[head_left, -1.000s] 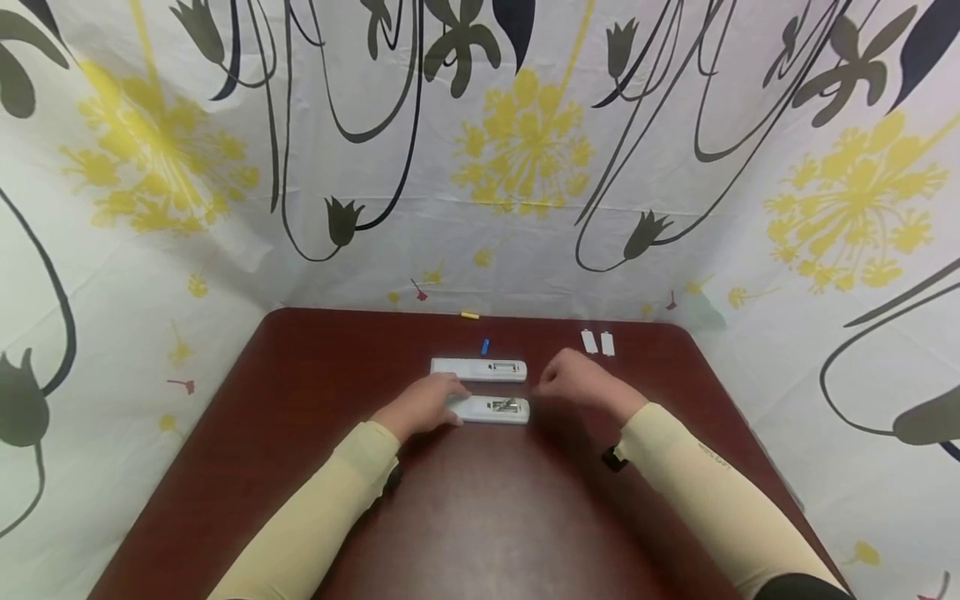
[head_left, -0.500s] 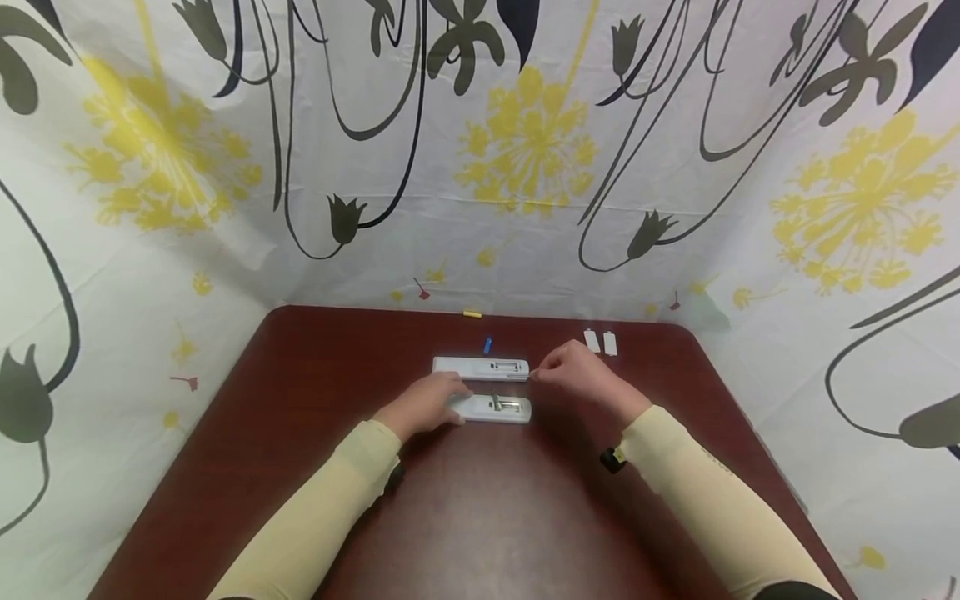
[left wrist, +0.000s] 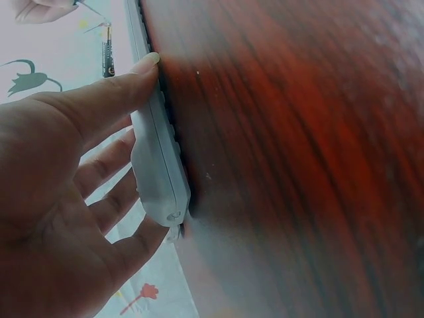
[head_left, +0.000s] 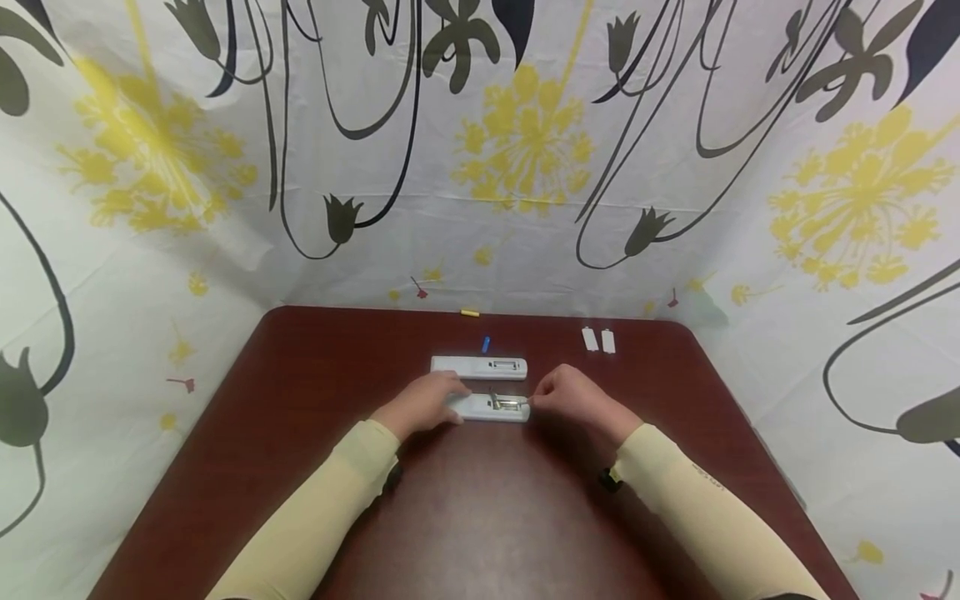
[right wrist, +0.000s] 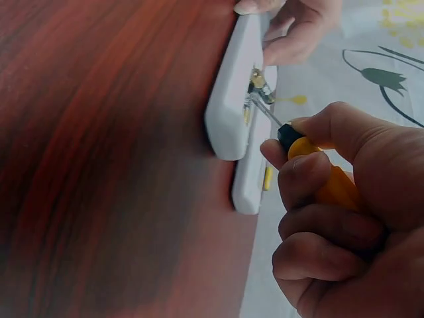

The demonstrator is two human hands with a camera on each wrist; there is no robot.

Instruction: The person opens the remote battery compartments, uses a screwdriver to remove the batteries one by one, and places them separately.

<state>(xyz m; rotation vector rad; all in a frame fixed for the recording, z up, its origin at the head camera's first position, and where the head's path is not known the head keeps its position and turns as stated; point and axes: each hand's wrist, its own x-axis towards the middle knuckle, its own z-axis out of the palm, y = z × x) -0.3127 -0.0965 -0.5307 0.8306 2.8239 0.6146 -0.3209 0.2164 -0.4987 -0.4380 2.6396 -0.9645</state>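
Observation:
My left hand (head_left: 423, 404) grips the left end of the nearer white remote control (head_left: 476, 407), thumb along its near side and fingers along the far side. The remote lies back up, its battery compartment uncovered. One battery (left wrist: 108, 56) sticks up out of that compartment at a tilt. My right hand (head_left: 573, 398) is at the remote's right end and holds a screwdriver (right wrist: 339, 189) with a yellow and black handle, fingers curled round it. In the right wrist view the metal shaft (right wrist: 267, 112) reaches into the compartment, its tip close beside the raised battery.
A second white remote (head_left: 461, 367), also with an uncovered compartment, lies just behind the first. Beyond it are a small blue cylinder (head_left: 486, 343) and a small yellow one (head_left: 469, 313). Two white battery covers (head_left: 590, 339) lie at the back right. Patterned cloth (head_left: 525, 267) hangs behind the table.
The battery in the nearer remote has tipped up from its slanted position. My right hand rose toward the far remote, then came back down to the nearer compartment. The left hand has stayed put.

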